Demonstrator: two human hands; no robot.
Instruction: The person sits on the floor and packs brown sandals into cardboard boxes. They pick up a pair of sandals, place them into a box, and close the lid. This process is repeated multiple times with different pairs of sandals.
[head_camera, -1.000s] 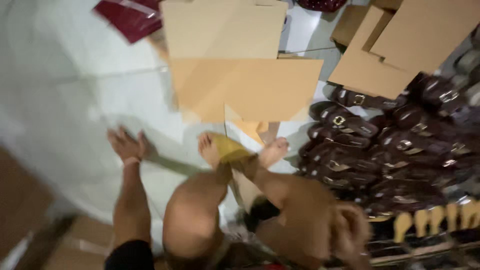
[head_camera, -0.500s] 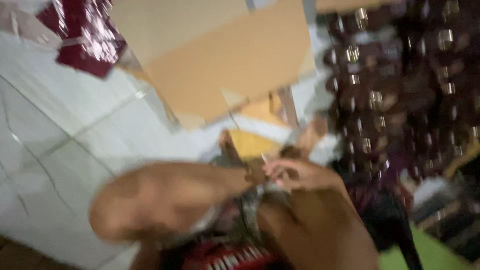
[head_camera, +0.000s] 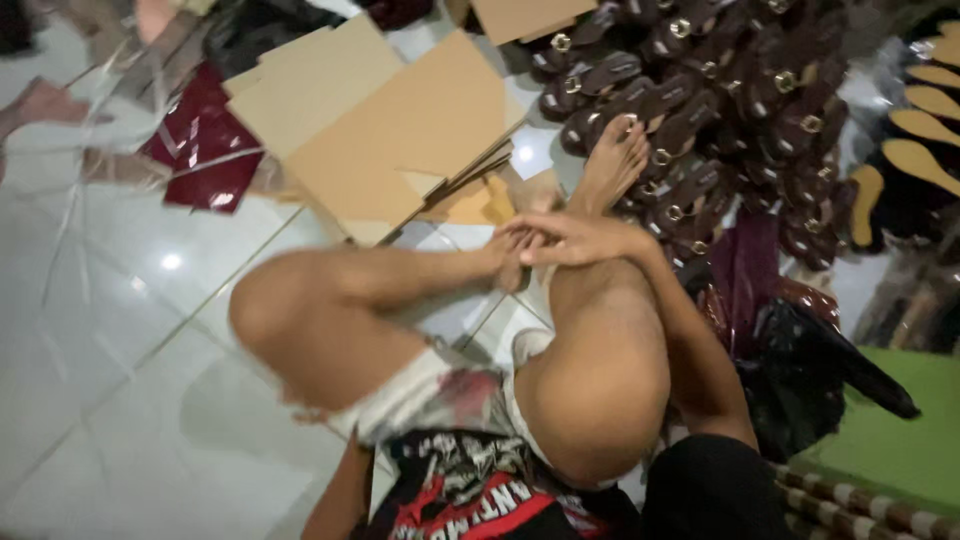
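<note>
I sit on a white tiled floor (head_camera: 120, 330) with my bare legs crossed. My right hand (head_camera: 570, 240) lies flat over my ankle where the two legs cross, fingers stretched out and holding nothing. Just beyond it my bare foot (head_camera: 612, 160) reaches the edge of a pile of dark brown sandals (head_camera: 720, 90) with gold buckles. Flat tan cardboard sheets (head_camera: 400, 130) lie stacked on the floor just left of the foot. Of my left arm, only a strip (head_camera: 338, 495) shows at the bottom edge. Its hand is out of view.
Maroon glossy bags (head_camera: 205, 150) lie left of the cardboard. Tan insoles (head_camera: 915, 130) sit at the far right. A black plastic bag (head_camera: 810, 370) and a green mat (head_camera: 900, 430) are beside my right thigh.
The view has swung round to the right. My left hand, flat on the floor a second ago, has left the view. My right hand has moved onto my ankle.
</note>
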